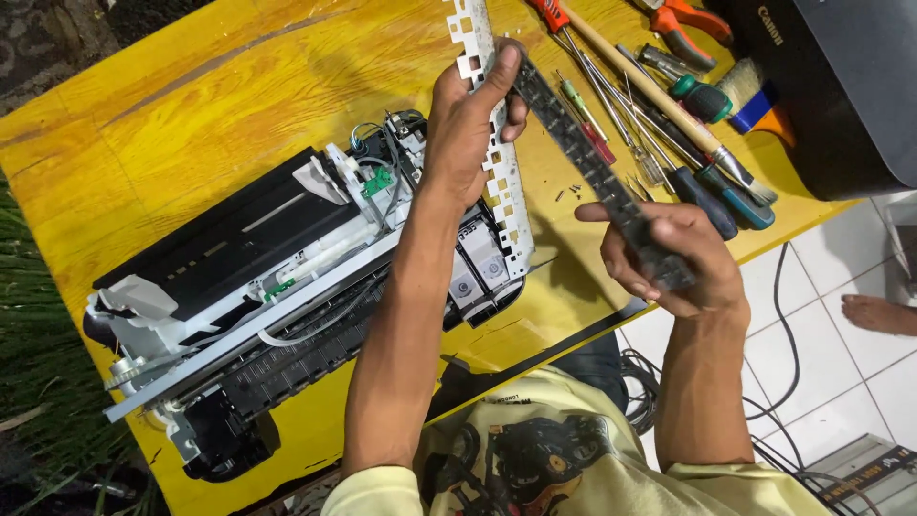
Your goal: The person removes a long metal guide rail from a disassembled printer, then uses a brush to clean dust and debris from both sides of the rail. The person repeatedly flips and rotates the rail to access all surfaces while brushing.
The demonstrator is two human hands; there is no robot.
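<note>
A yellow worktop (220, 115) fills the view from above, its near edge running diagonally down past the person's chest. The left hand (473, 119) is raised over the worktop, its grip clamped around a long white perforated metal strip (501, 182) that reaches from the top edge of the picture down to a stripped printer chassis (277, 287). The right hand (673, 258) hovers just past the worktop's near edge, its grip wrapped around the lower end of a dark ribbed bar (583, 158); the bar's upper end seems to touch the left thumb, though that is hard to tell. The chassis lies slanted across the worktop's left half, with bare yellow surface behind it. A row of screwdrivers (669, 143) and a paintbrush (659, 96) crowd the far right corner, beside a black printer (841, 86).
</note>
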